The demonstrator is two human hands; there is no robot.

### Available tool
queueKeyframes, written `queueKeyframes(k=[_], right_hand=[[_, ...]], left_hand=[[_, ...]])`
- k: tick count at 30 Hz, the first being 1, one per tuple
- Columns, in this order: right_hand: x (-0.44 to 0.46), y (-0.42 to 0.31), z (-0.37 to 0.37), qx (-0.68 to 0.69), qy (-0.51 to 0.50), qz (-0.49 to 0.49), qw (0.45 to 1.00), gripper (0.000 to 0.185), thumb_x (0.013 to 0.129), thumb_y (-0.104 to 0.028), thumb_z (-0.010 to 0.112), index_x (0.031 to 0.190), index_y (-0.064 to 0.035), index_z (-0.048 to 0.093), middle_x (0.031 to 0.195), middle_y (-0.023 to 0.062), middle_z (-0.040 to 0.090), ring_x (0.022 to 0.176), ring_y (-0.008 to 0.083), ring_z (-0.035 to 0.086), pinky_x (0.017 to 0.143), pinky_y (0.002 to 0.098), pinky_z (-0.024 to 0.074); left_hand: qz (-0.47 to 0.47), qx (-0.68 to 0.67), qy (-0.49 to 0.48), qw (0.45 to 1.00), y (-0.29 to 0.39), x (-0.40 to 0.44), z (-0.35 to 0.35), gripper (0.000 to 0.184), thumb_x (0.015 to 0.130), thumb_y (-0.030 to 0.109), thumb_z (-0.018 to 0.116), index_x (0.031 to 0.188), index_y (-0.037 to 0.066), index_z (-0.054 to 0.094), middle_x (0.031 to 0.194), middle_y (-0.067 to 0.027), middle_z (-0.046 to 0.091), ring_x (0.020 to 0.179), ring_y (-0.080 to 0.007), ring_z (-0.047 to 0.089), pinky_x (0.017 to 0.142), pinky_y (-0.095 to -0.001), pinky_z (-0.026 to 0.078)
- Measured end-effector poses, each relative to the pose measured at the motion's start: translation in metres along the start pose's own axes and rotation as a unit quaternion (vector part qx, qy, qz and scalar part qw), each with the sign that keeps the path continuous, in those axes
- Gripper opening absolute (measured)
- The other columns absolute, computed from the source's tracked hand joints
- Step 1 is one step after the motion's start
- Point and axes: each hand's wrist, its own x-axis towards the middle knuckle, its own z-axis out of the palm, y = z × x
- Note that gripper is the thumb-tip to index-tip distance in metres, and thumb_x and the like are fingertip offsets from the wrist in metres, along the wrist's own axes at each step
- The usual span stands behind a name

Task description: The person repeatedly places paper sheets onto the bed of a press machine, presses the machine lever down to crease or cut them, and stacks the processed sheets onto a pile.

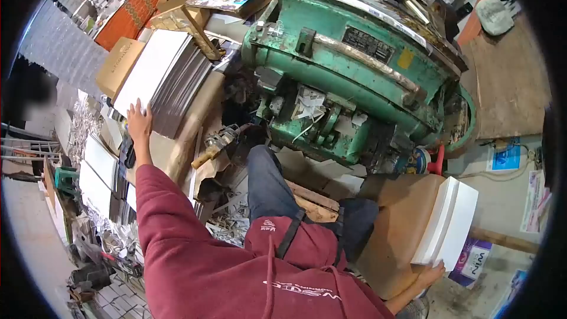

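The bare left hand (140, 123), in a loose maroon sweatshirt sleeve (168, 210), is extended forward with its fingers spread and pointed ahead. The bare right hand (432, 274) is held low and out to the side, its bare forearm (407, 298) angled outward, its fingers partly curled.

The green machine (354, 65) blocks the space ahead; the dim floor gap seems passable.

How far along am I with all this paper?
Partway, seemingly. Loose white paper scraps suggest some cutting is done. In hand: left hand on a thick white paper stack, right hand on a smaller white stack. Remaining: perhaps both; whether they're cut is unclear.
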Motion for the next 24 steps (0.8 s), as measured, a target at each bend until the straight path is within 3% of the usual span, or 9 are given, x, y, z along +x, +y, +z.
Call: queueKeyframes(k=[2,5,6,9,14,17,20,23,24], right_hand=[[-0.007,0.016,0.009,0.048,0.103,-0.060,0.992,0.045,0.075,-0.019,0.080,0.110,0.0047,0.063,0.106,0.0239,0.063,0.102,0.0403,0.060,0.088,0.0462,0.0479],[0.001,0.042,0.017,0.163,0.105,-0.082,0.978,0.036,0.081,-0.015,0.075,0.109,0.0044,0.064,0.095,0.0188,0.066,0.093,0.0338,0.063,0.083,0.0412,0.0492],[0.012,0.054,0.016,0.258,0.040,-0.039,0.964,0.026,0.084,-0.014,0.073,0.102,0.0035,0.068,0.082,0.0085,0.065,0.076,0.0209,0.060,0.071,0.0327,0.0471],[0.037,0.078,-0.015,0.365,-0.152,0.017,0.918,0.023,0.083,-0.017,0.076,0.093,0.0027,0.069,0.086,0.0047,0.067,0.080,0.0150,0.058,0.077,0.0294,0.0470],[0.050,0.091,-0.021,0.381,-0.216,0.036,0.898,0.025,0.086,-0.017,0.073,0.101,0.0035,0.071,0.092,0.0050,0.069,0.085,0.0141,0.060,0.082,0.0280,0.0467],[0.047,0.095,-0.015,0.346,-0.199,-0.014,0.917,0.025,0.089,-0.017,0.069,0.104,0.0036,0.071,0.095,0.0063,0.070,0.089,0.0148,0.061,0.084,0.0275,0.0467],[0.039,0.107,0.010,0.316,-0.144,-0.075,0.935,0.025,0.093,-0.021,0.065,0.108,-0.0013,0.070,0.084,-0.0005,0.066,0.073,0.0106,0.056,0.063,0.0255,0.0439],[0.015,0.070,-0.010,0.199,-0.015,-0.090,0.976,0.027,0.095,-0.018,0.060,0.113,0.0004,0.066,0.108,0.0104,0.068,0.090,0.0197,0.064,0.086,0.0308,0.0492],[0.006,0.045,-0.024,0.337,0.051,0.061,0.938,0.027,0.097,-0.018,0.058,0.115,-0.0003,0.065,0.110,0.0112,0.067,0.093,0.0211,0.064,0.086,0.0316,0.0503]], left_hand=[[-0.015,0.008,-0.009,1.000,0.013,-0.006,-0.016,0.067,0.094,0.058,0.043,0.147,0.018,0.040,0.150,-0.0212,0.037,0.139,-0.0417,0.033,0.113,-0.0469,0.030],[-0.025,0.044,0.002,0.999,0.031,-0.009,-0.018,0.077,0.092,0.068,0.038,0.149,0.016,0.037,0.153,-0.0202,0.032,0.143,-0.0390,0.027,0.115,-0.0485,0.025],[0.006,0.024,0.037,0.999,0.037,-0.008,-0.014,0.078,0.092,0.068,0.038,0.148,0.013,0.038,0.152,-0.0206,0.034,0.142,-0.0389,0.028,0.115,-0.0483,0.025],[0.110,-0.041,0.084,0.990,0.079,-0.007,-0.018,0.071,0.095,0.062,0.043,0.140,0.007,0.048,0.146,-0.0225,0.042,0.139,-0.0383,0.033,0.113,-0.0462,0.029],[0.336,-0.173,0.104,0.920,0.201,-0.022,-0.054,0.044,0.094,0.036,0.060,0.126,0.007,0.061,0.141,-0.0204,0.048,0.137,-0.0373,0.038,0.111,-0.0448,0.033],[0.425,-0.232,0.074,0.872,0.274,-0.044,-0.095,0.043,0.094,0.031,0.061,0.133,0.012,0.057,0.146,-0.0170,0.045,0.141,-0.0344,0.033,0.113,-0.0434,0.031],[0.496,-0.263,0.084,0.824,0.334,-0.061,-0.126,0.048,0.095,0.031,0.059,0.140,0.016,0.050,0.150,-0.0130,0.040,0.142,-0.0319,0.031,0.113,-0.0433,0.031],[0.526,-0.308,0.093,0.787,0.383,-0.074,-0.159,0.051,0.095,0.031,0.059,0.142,0.019,0.046,0.151,-0.0111,0.038,0.142,-0.0310,0.032,0.113,-0.0438,0.032],[0.539,-0.328,0.107,0.768,0.398,-0.071,-0.162,0.051,0.095,0.032,0.059,0.142,0.019,0.046,0.151,-0.0111,0.039,0.142,-0.0306,0.032,0.113,-0.0441,0.033]])
